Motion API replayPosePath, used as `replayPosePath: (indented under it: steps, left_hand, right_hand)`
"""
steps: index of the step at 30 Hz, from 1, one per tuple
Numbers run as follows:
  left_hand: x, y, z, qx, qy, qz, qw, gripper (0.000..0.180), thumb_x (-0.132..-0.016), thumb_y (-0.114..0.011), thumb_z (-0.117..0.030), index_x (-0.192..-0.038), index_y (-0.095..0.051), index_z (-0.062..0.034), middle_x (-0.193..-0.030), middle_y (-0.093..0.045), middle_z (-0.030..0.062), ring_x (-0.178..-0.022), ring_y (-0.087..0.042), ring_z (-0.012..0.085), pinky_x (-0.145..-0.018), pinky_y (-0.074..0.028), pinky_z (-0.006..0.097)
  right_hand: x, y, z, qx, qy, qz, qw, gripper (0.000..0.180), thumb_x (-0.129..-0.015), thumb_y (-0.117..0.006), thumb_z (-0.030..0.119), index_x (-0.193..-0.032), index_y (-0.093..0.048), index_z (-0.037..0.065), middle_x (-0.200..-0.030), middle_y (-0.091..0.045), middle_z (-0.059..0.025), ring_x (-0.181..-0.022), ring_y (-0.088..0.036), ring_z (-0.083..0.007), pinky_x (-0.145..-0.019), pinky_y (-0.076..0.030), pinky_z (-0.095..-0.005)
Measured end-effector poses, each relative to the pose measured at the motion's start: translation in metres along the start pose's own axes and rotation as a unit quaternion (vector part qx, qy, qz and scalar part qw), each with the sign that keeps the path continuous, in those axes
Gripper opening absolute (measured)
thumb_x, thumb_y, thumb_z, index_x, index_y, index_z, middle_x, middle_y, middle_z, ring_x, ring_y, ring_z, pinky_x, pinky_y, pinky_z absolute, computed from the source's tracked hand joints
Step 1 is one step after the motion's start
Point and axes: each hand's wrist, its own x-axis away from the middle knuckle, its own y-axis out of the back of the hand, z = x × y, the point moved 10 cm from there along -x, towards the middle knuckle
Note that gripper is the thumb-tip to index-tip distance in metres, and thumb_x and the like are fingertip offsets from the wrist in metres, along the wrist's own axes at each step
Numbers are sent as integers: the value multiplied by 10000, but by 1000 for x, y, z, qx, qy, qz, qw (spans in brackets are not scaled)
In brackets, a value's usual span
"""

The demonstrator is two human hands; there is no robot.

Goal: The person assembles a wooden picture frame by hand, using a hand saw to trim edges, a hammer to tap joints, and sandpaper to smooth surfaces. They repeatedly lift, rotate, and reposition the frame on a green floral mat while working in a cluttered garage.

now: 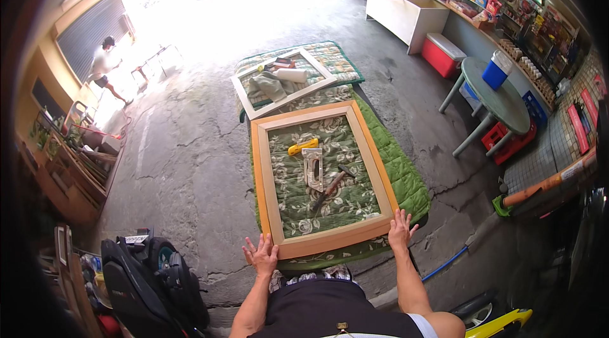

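A wooden frame lies flat on a table covered with a green quilted cloth. My left hand rests at the frame's near left corner, fingers spread. At the near right corner my right hand touches the frame's edge, its fingers also apart. Within the frame's opening, on the floral cloth, lie a yellow utility knife, a silver staple gun and a hammer with a dark handle. Neither hand holds any of these tools.
Beyond it lies a white frame with a cloth and a white roll. To the right stand a green round table and a red cooler. A dark scooter is at near left; another person is farther off.
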Motion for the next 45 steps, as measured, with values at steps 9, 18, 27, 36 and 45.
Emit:
replayPosePath:
  steps: [9, 18, 27, 36, 45]
  left_hand:
    - [-10, 0, 17, 51, 1, 0, 999, 467, -823, -654, -427, -1266, -618, -281, -1309, -590, 18, -1425, -217, 355, -1163, 60, 510]
    - [-8, 9, 0, -30, -29, -14, 999, 576, -757, -688, -516, -1269, -613, -262, -1362, -541, 46, -1412, -242, 366, -1159, 11, 547]
    - [-18, 9, -15, -70, -93, 0, 993, 783, -707, -690, -619, -1378, -493, -265, -1508, -324, 150, -1428, -160, 395, -1151, -19, 565]
    - [-27, -2, -35, -77, -144, 32, 986, 798, -704, -645, -684, -1376, -493, -281, -1507, -309, 175, -1432, -142, 405, -1142, -4, 578]
    - [-31, -17, -59, -73, -200, 34, 976, 794, -716, -643, -668, -1389, -477, -281, -1512, -298, 180, -1429, -144, 414, -1144, -7, 573]
  right_hand:
    - [-8, 0, -7, -5, -6, -1, 1000, 448, -962, -471, 213, -1409, -458, 244, -1461, -435, -14, -1395, -312, -303, -1135, -14, -614]
    - [-10, 4, -5, -21, -11, 8, 1000, 447, -948, -488, 186, -1394, -478, 215, -1446, -453, -29, -1382, -329, -322, -1126, -35, -630]
    - [-8, 3, 8, -12, 36, 29, 999, 529, -895, -556, 240, -1410, -457, 165, -1496, -353, -146, -1415, -221, -387, -1115, -54, -645]
    - [-1, 4, 29, -8, 79, 57, 995, 652, -807, -680, 292, -1411, -455, 194, -1535, -231, -203, -1428, -146, -418, -1122, -91, -628]
    - [5, -10, 42, -18, 127, 50, 990, 766, -735, -742, 339, -1424, -434, 204, -1548, -177, -219, -1431, -117, -430, -1124, -93, -623]
